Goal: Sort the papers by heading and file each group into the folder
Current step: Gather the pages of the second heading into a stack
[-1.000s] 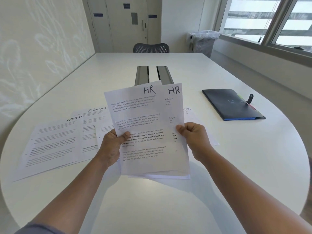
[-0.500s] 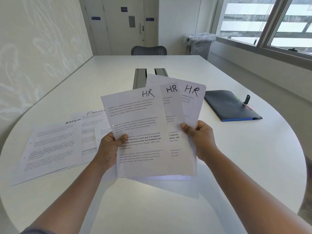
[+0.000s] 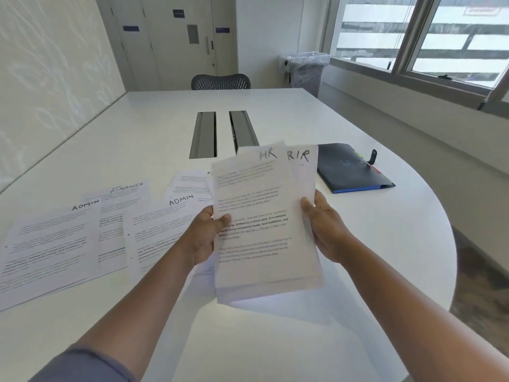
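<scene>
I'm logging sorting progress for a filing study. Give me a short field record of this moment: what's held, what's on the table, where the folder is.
held: HR sheets, gripped by left hand and right hand, raised off the table
on table, left: two ADMIN sheets, FINANCE sheet, another sheet with heading mostly hidden
folder: dark, closed, flat on table to the right, coloured tabs at its edge
filed so far: cannot tell; folder shut
background: chair, bin
</scene>
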A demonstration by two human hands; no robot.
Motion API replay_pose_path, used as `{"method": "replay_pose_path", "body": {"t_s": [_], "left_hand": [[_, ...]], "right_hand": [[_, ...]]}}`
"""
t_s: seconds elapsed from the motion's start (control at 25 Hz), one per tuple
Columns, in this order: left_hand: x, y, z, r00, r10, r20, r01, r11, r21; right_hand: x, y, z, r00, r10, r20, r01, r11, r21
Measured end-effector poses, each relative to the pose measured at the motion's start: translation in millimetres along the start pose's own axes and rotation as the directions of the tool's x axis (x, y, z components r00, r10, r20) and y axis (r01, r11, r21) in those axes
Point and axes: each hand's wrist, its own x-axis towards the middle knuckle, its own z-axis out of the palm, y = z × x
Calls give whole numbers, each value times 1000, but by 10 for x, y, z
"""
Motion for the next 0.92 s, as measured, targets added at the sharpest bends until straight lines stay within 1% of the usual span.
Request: {"method": "replay_pose_path", "body": {"t_s": [0.12, 0.2, 0.28, 0.36, 0.44, 0.52, 0.56, 0.64, 0.68, 0.76, 0.8, 0.84, 0.92], "left_hand": [[111, -85, 500, 1000, 7, 6, -8, 996, 88], [195, -180, 850, 999, -14, -28, 18, 991, 132], [276, -293, 1237, 997, -43, -71, 55, 984, 168], [332, -394, 1587, 994, -39, -105, 62, 971, 233], [377, -486, 1926, 989, -4, -146, 47, 957, 287], [420, -565, 2196, 975, 52, -217, 28, 936, 351], [447, -612, 2307, 965, 75, -250, 27, 923, 383], [480, -690, 2490, 956, 106, -275, 22, 904, 428], [486, -688, 2586, 960, 106, -261, 15, 906, 422], [479, -605, 2794, 985, 73, -155, -18, 944, 330], [490, -546, 2897, 992, 82, -95, -51, 955, 292], [511, -476, 3016, 990, 131, -45, -114, 958, 264], [551, -308, 3242, 953, 304, 10, -296, 920, 255]], "right_hand": [[-24, -39, -419, 998, 26, 65, -21, 997, -73], [-38, -62, -715, 999, 49, -7, -50, 988, -144], [-16, -90, -1129, 989, 106, -100, -121, 980, -161], [19, -146, -1562, 980, 167, -110, -186, 961, -206], [88, -188, -1985, 971, 220, -99, -240, 914, -328], [131, -238, -2302, 966, 232, -114, -258, 861, -438], [158, -255, -2451, 970, 205, -129, -241, 860, -449], [206, -299, -2719, 985, 104, -135, -148, 914, -377], [227, -339, -2831, 991, 45, -130, -83, 948, -306], [292, -406, -3019, 993, -72, -98, 57, 986, -154], [333, -417, -3087, 989, -128, -75, 121, 988, -92], [370, -430, -3140, 982, -184, -52, 181, 982, -53], [423, -456, -3214, 958, -286, -40, 285, 958, -24]]}}
